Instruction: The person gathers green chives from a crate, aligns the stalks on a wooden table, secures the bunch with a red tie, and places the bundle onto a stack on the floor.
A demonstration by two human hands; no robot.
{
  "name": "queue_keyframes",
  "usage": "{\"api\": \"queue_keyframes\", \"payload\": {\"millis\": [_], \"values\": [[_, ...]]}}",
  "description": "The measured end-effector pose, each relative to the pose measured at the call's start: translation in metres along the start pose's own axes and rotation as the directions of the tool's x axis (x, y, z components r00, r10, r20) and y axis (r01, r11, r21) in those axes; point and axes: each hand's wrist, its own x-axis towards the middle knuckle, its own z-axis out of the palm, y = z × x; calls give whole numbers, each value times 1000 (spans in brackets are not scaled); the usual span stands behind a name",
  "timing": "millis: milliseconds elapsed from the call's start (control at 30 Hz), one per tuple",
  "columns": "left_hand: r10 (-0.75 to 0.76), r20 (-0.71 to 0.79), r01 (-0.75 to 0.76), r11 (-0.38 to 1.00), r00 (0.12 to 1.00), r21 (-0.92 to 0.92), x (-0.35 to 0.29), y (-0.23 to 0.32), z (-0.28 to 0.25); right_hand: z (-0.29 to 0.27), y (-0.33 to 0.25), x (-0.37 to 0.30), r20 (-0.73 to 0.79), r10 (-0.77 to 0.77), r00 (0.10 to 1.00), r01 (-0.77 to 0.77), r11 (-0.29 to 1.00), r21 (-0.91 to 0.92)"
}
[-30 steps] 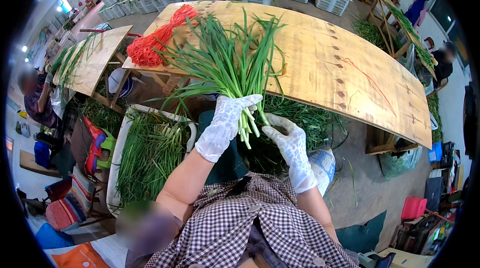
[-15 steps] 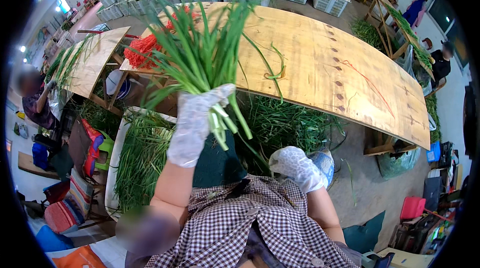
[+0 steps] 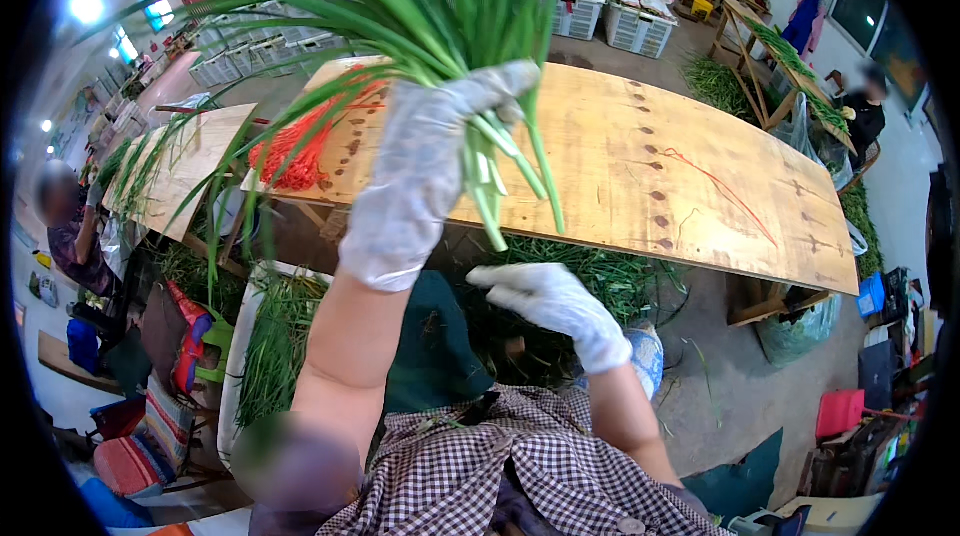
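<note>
My left hand (image 3: 425, 161), in a pale glove, is raised above the near side of the wooden table. It is closed round a bunch of garlic chives (image 3: 460, 21), whose long green leaves fan up and to the left. The pale cut stems hang below the fist, and a few of them spread apart. Lower down, in front of my apron, my right hand (image 3: 550, 301) is also gloved and holds nothing. Its fingers are stretched out to the left, slightly blurred, apart from the bunch.
Red ties (image 3: 295, 151) lie heaped on the left of the wooden table (image 3: 700, 201), with one loose red tie (image 3: 730, 196) farther right. A white tub (image 3: 233, 366) of greens stands at my left. More greens (image 3: 610, 281) are piled under the table. Co-workers sit far left and far right.
My left hand has lifted the bunch higher and to the right. My right hand has shifted left and its fingers have straightened. Loose leaves on the table no longer show.
</note>
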Motion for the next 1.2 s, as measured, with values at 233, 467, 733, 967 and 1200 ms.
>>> {"api": "queue_keyframes", "payload": {"millis": [233,467,733,967,1200], "values": [[-481,-12,463,850,877,-250,-8,-163,27,-33,9,-60,-377,392,839,-38,733,679],[-617,52,616,772,786,-153,-45,-199,23,-10,55,-62,-418,494,762,-139,756,639],[-573,267,631,719,775,-291,-56,-209,-3,7,76,-56,83,219,972,-87,8,996],[-590,151,599,710,793,-369,-60,-219,1,15,98,-49,304,227,925,-261,-201,944],[-279,141,307,918,950,-251,-73,-130,-24,-21,61,-33,-454,232,860,-138,963,231]]}}
